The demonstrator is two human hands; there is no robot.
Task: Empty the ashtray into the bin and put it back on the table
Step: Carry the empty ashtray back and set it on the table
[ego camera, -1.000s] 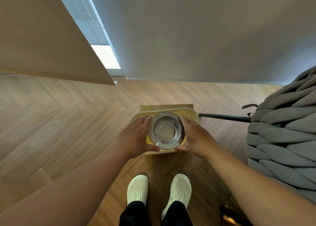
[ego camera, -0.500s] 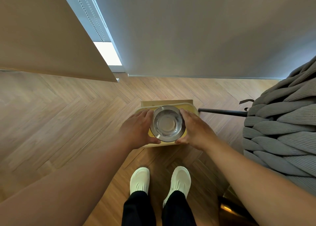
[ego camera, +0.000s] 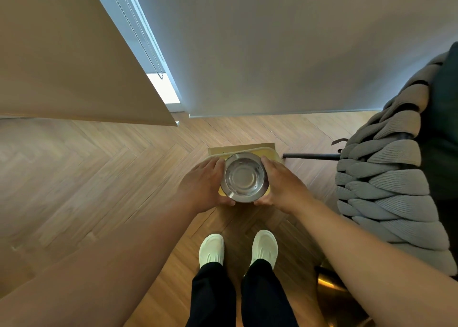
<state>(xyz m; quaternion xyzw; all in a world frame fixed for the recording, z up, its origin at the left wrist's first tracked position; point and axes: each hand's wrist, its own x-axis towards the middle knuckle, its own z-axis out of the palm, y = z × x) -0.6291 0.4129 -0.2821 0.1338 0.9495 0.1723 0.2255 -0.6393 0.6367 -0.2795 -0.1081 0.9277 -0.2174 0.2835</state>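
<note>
A round metal ashtray (ego camera: 244,177) is held upright between both hands, its shiny bowl facing up at me and looking bare inside. My left hand (ego camera: 202,184) clasps its left rim and my right hand (ego camera: 281,184) clasps its right rim. Directly below it on the floor stands a yellow bin (ego camera: 269,152), mostly hidden by the ashtray and my hands; only its far rim and right corner show.
Herringbone wood floor (ego camera: 99,178) all around. A grey chunky-knit chair (ego camera: 386,190) with a black leg (ego camera: 311,156) stands at the right. A gold round base (ego camera: 329,284) sits near my right foot. Wall and blinds lie ahead; a beige panel (ego camera: 62,54) is at the left.
The ashtray stays over the bin in both hands, with hardly any shift; the view has tilted a little, showing more of the chair at the right.
</note>
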